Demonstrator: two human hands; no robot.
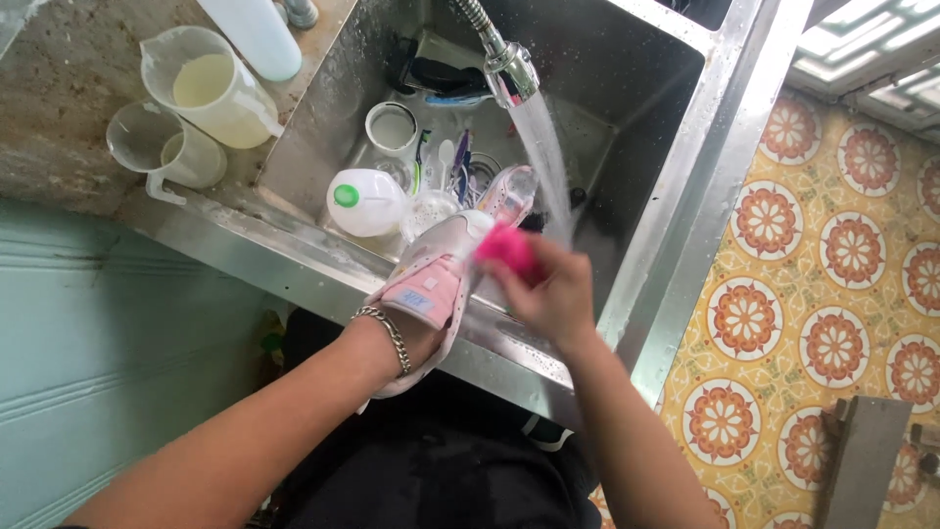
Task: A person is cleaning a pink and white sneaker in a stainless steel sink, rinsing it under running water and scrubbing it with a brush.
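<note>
My left hand (403,338) is slipped inside a white and pink shoe (436,269), holding it over the front rim of the steel sink (676,176); a metal chain bracelet sits on that wrist. My right hand (553,294) grips a bright pink scrubber (507,249) pressed against the shoe's toe end. Water streams from the flexible faucet head (513,71) down just past the scrubber. A second small shoe (509,194) lies in the basin behind.
In the basin lie a white plastic jug with a green cap (367,201), a white cup (392,127), toothbrushes and small utensils. Two translucent pitchers (211,88) (171,147) stand on the left counter. Patterned orange floor tiles lie to the right.
</note>
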